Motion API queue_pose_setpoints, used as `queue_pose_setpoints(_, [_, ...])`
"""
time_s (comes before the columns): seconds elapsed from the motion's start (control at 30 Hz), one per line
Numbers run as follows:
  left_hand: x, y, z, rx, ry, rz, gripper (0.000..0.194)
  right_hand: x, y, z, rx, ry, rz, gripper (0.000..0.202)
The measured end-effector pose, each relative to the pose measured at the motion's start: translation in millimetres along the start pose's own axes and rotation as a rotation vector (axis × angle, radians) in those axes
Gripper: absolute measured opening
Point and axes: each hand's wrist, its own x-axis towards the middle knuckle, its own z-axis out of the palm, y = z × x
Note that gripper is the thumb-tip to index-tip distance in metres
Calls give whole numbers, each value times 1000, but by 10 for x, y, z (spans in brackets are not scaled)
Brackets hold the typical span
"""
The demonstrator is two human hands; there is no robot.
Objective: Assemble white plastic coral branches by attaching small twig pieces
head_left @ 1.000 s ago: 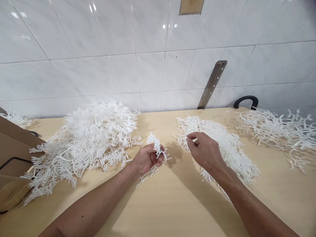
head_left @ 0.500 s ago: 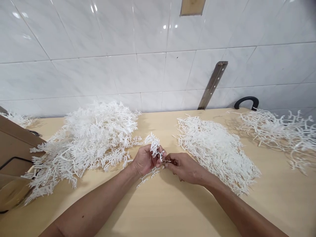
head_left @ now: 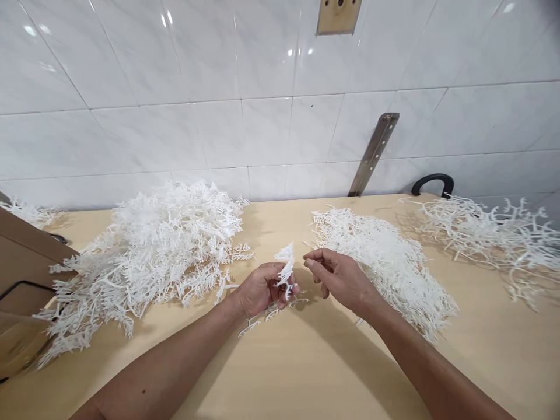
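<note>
My left hand (head_left: 262, 287) is closed around a white branched plastic piece (head_left: 286, 262), whose fine comb-like tips stick up above the fingers. Some thin white twig-like bits (head_left: 269, 315) lie on the table just beneath that hand. Apart from it, to the right, is my right hand (head_left: 339, 277), its thumb and index fingertips brought together; whether anything small is between them I cannot make out. A heap of larger branched white pieces (head_left: 175, 233) is left of my left hand. Behind and beside my right hand lies a pile of thin white strands (head_left: 380, 251).
Curly white branching stems (head_left: 494, 227) lie at the far right, near a black curved handle (head_left: 433, 178). A perforated metal strip (head_left: 375, 154) leans against the tiled wall (head_left: 196, 134). A brown cardboard box (head_left: 30, 245) stands at the left edge of the wooden table (head_left: 280, 373).
My right hand has moved away from the left, up and to the right. The branched piece in my left hand has turned more upright.
</note>
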Motion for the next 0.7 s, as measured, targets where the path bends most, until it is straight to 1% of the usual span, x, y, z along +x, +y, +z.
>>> queue_pose_setpoints(0.07, [-6, -8, 3, -9, -23, -34, 17, 3, 39, 18, 76, -43, 7, 34])
queue_pose_setpoints(0.17, [-6, -32, -2, -20, -16, -72, 19, -2, 69, 60, 240, -139, -14, 39])
queue_pose_setpoints(0.23, [-2, -48, -4, -19, -4, -88, 19, -13, 59, 93, 336, -208, -29, 38])
queue_pose_setpoints(0.3, [0, -57, 3, -12, -4, -98, 19, -22, 43, 121, 396, -238, -31, 35])
queue_pose_setpoints(0.47, [-3, -64, 29, 48, -38, -125, 18, -26, 25, 149, 419, -186, -23, 33])
queue_pose_setpoints(0.57, [-3, -62, 20, 89, -42, -136, 21, -23, 3, 146, 424, -130, -17, 34])
queue_pose_setpoints(0.7, [-1, -43, 13, 128, -20, -53, 28, -9, -6, 144, 436, -20, 45, 34])
